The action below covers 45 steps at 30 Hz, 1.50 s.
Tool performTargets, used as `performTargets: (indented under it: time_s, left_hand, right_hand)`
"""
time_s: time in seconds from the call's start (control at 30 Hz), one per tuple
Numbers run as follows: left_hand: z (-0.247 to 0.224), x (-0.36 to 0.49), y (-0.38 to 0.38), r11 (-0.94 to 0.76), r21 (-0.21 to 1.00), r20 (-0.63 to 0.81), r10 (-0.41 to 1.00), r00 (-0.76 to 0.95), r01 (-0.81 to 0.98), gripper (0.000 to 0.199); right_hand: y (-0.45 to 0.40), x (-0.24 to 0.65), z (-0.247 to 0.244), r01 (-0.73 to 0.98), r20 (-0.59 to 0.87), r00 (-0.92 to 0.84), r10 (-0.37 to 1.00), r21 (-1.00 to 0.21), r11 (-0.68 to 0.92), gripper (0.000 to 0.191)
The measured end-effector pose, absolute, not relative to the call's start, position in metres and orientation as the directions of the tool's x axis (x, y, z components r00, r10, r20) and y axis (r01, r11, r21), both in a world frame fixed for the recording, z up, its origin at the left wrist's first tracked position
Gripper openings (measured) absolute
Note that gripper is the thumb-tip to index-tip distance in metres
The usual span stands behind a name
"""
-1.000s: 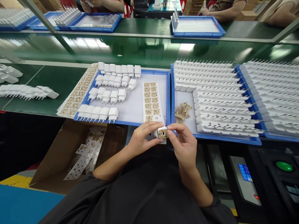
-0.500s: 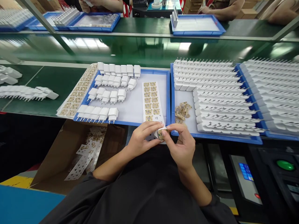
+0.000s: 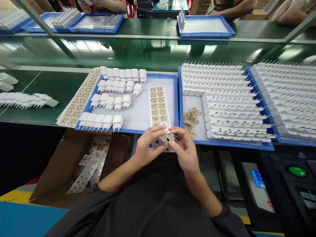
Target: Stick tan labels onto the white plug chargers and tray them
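In front of my body, my left hand is closed around a white plug-in charger. Its end face is turned up toward me and bears a tan adhesive sticker with dark cut-outs. My right hand pinches the same charger from the other side, the thumb at the sticker's lower right edge and the forefinger at the top. Just beyond the hands, a white sheet of tan stickers lies over the near edge of a blue tray; its lower end passes beneath my fingers. Several loose chargers stand in rows in that tray.
Right of it, a second blue tray holds packed charger rows and a pile of peeled tan pieces. More sticker sheets lie left. Below is a cardboard box of scraps. Co-workers' arms show across the line.
The charger has tilted between my hands, so more of the stickered face shows. My right thumb has slid from the sticker's middle toward its lower edge. The view has shifted slightly.
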<state>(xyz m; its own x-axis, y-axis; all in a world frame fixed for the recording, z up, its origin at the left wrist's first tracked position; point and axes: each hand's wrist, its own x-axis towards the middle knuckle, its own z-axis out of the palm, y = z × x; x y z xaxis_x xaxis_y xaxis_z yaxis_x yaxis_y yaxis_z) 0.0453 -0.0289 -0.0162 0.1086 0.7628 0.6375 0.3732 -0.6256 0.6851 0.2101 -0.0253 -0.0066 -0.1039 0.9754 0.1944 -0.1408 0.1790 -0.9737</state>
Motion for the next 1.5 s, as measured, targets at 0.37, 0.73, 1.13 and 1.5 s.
performTargets:
  time_s: [0.37, 0.73, 1.13, 1.5]
  left_hand:
    - [-0.022, 0.052, -0.027, -0.699, 0.485, 0.759, 0.635, 0.143, 0.526, 0.046]
    - [-0.027, 0.051, -0.026, -0.723, 0.531, 0.759, 0.638, 0.131, 0.441, 0.053]
    - [-0.014, 0.048, -0.031, -0.559, 0.741, 0.549, 0.823, 0.143, 0.371, 0.04]
    - [-0.001, 0.021, -0.014, -0.365, 0.73, 0.387, 0.918, 0.09, 0.578, 0.032]
  right_hand:
    - [-0.03, 0.198, -0.005, -0.244, 0.143, -0.023, 0.989, -0.961, 0.134, 0.005]
    - [-0.028, 0.202, -0.007, -0.297, 0.112, -0.038, 0.993, -0.95, 0.096, 0.002]
    - [-0.016, 0.231, 0.006, 0.286, 0.585, -0.192, 0.788, -0.735, 0.615, 0.007]
    - [0.033, 0.276, -0.034, 0.776, 0.537, 0.056, 0.842, -0.554, 0.301, 0.026]
